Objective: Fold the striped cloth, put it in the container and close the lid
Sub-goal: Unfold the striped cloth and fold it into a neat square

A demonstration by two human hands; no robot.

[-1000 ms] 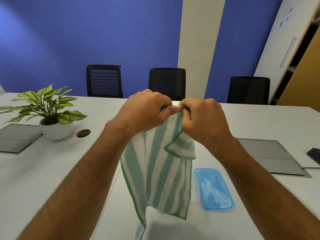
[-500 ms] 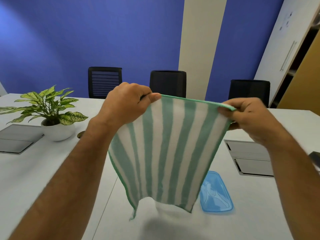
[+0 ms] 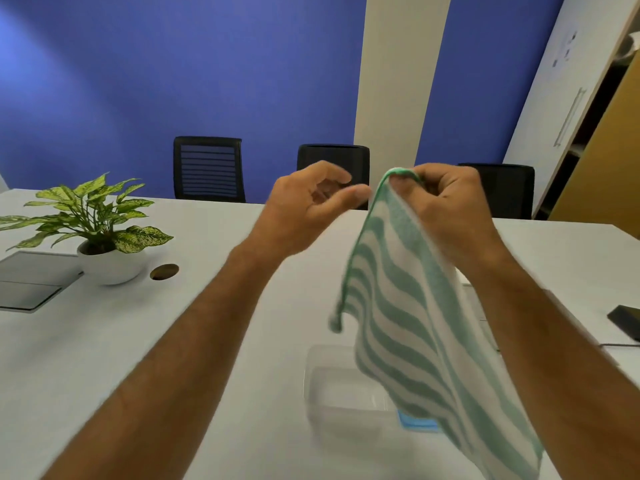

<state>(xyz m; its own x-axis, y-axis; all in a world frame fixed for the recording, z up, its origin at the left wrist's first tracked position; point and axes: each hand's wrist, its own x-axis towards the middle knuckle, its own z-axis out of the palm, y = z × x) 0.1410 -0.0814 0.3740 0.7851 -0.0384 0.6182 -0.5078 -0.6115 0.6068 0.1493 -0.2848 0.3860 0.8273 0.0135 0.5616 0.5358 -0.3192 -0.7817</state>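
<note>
The green-and-white striped cloth (image 3: 412, 327) hangs in the air from my right hand (image 3: 440, 202), which pinches its top corner. My left hand (image 3: 308, 202) is just left of that corner, fingers apart and empty. Below the cloth a clear plastic container (image 3: 339, 389) stands open on the white table (image 3: 173, 341). Only a small edge of the blue lid (image 3: 415, 422) shows beside the container, under the cloth's lower part.
A potted plant (image 3: 100, 237) in a white bowl stands at the left, by a grey table hatch (image 3: 31, 282) and a round cable hole (image 3: 164, 271). A dark phone (image 3: 627, 322) lies at the right edge. Three black chairs (image 3: 207, 168) line the far side.
My left hand has let go of its corner; the cloth, held spread between both hands before, now hangs from my right hand alone. The view has tilted, showing the clear container.
</note>
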